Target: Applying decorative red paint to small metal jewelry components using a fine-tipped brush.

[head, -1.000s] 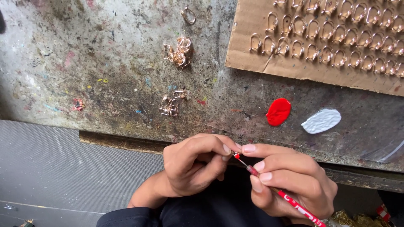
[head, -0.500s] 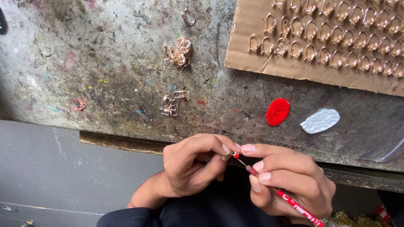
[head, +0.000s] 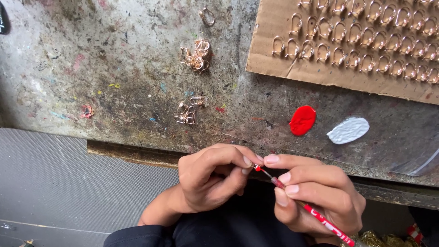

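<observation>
Red paint blob (head: 302, 120); white paint blob (head: 348, 130); red brush (head: 315, 214); brown cardboard (head: 274, 59).

No labels, signs or screens in view. One clear plastic bag (head: 418, 164), flat and see-through, at the right edge of the worktop (head: 114, 68), just right of the white paint blob (head: 348, 130). Contents not discernible.

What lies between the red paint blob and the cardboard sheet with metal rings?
In the head view, only bare, stained table separates the red paint blob from the cardboard sheet.
</observation>
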